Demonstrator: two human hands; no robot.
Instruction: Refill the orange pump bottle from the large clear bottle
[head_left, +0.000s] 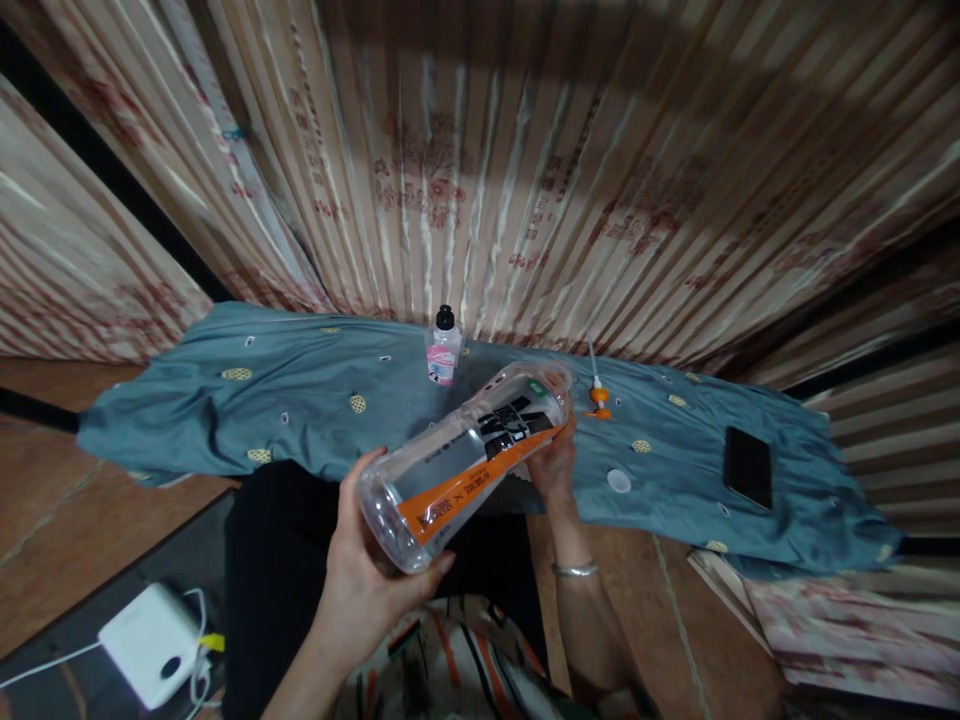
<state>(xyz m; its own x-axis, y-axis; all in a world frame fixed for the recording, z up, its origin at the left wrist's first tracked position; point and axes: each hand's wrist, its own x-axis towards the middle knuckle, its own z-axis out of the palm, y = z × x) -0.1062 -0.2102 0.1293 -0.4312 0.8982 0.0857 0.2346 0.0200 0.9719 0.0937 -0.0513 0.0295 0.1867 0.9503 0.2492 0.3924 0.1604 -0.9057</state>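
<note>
A large clear plastic bottle (pixel 465 460) with an orange and black label lies tilted across both my hands. My left hand (pixel 375 570) is closed round its base, thumb below and fingers above. Near the bottle's upper right end, my right hand (pixel 555 455) grips it from beneath, its fingers partly hidden behind the plastic. An orange pump head (pixel 598 397) with a clear tube lies on the cloth just right of that end. Farther back stands a small bottle (pixel 444 350) with a black cap and pink label.
A blue-green cloth (pixel 315 400) with yellow patterns covers the narrow table. On its right lie a white round disc (pixel 619 481) and a black phone (pixel 748 466). A white box (pixel 154 640) with cables rests at lower left. Pleated curtains (pixel 465 180) hang behind the table.
</note>
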